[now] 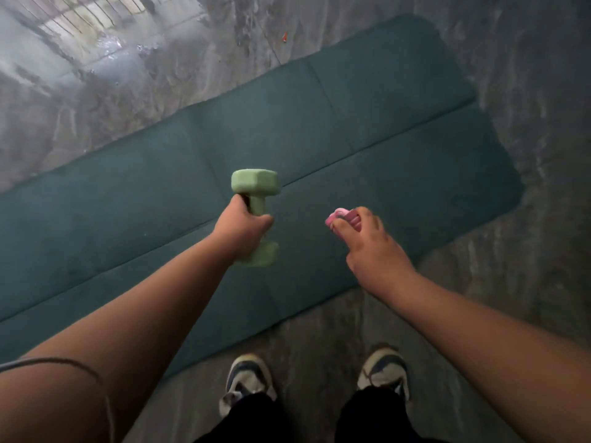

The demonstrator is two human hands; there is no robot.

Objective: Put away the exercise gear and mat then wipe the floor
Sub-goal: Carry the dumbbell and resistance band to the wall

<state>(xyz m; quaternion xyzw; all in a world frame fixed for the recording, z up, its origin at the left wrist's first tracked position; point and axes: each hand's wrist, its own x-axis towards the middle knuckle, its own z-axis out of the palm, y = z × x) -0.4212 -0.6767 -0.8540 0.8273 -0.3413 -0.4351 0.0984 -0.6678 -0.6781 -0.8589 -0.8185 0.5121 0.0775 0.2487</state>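
A dark green exercise mat (128, 225) lies flat on the floor, running from the left edge to the upper right. My left hand (241, 230) is shut on the handle of a light green dumbbell (254, 183), held upright above the mat's middle. My right hand (367, 244) is shut on a small pink object (339, 216), which looks like a folded resistance band, though blur hides its exact shape. It hovers over the mat's near edge.
The floor (527, 282) is glossy grey stone with bright window reflections (80, 24) at the upper left. A small red speck (284, 36) lies on the floor beyond the mat. My two sneakers (246, 382) stand on the floor just before the mat's near edge.
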